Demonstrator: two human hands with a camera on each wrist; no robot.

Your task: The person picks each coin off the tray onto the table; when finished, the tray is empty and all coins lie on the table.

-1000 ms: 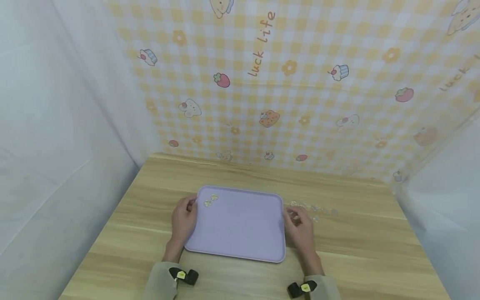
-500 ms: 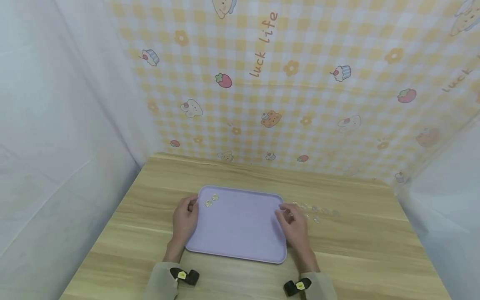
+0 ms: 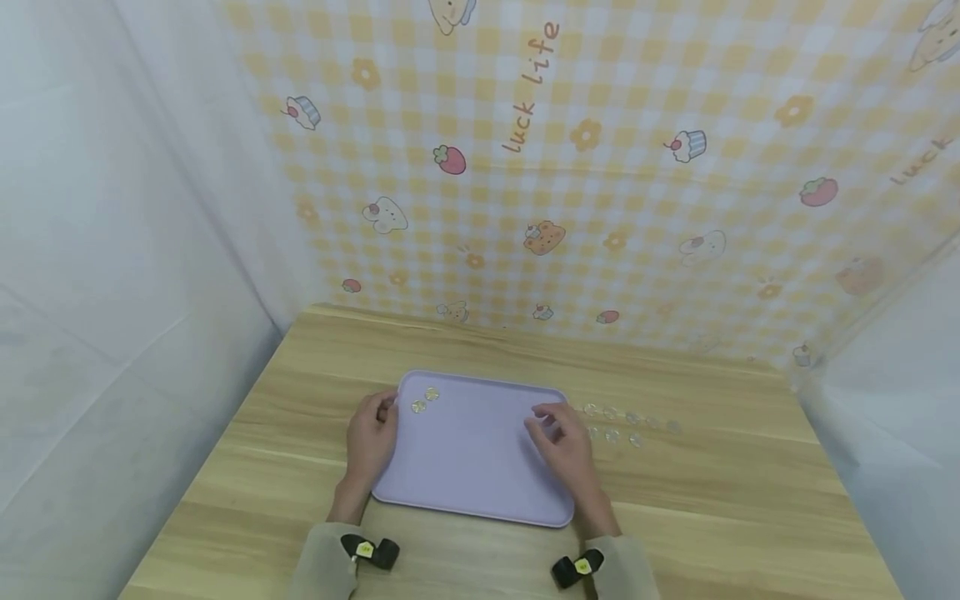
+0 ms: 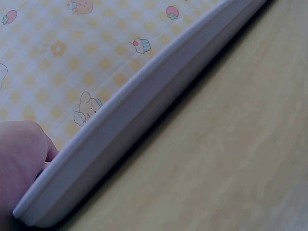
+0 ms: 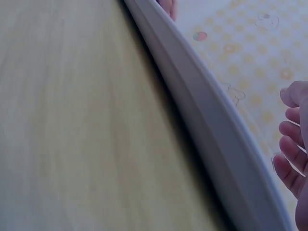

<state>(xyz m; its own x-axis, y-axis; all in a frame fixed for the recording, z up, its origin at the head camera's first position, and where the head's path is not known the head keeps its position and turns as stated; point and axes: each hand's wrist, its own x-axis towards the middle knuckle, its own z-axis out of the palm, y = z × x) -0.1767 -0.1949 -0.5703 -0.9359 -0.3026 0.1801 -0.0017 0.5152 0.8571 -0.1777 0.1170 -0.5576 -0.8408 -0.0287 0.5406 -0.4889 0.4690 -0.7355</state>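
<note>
A shallow lilac tray [image 3: 480,450] lies on the table. My left hand [image 3: 371,437] holds its left rim, with curled fingers near the back corner; part of that grip is hidden. Over the tray's right side hovers my right hand [image 3: 562,442], its thumb and fingers loosely bent and slightly apart. I see nothing between them, and in the right wrist view the fingers [image 5: 291,144] also show no object. Two small clear round discs with a gold tint [image 3: 425,400] sit in the tray's back left corner. Several more clear discs [image 3: 632,418] lie in two rows right of the tray.
The wood-grain table [image 3: 712,500] extends on every side of the tray. Behind it hangs a yellow checked curtain [image 3: 480,208] printed with cartoon figures. White cloth [image 3: 112,292] closes off the left side, and more hangs on the right.
My right hand has moved left from the discs beside the tray to over the tray's right side, uncovering some discs. My left hand stays at the rim.
</note>
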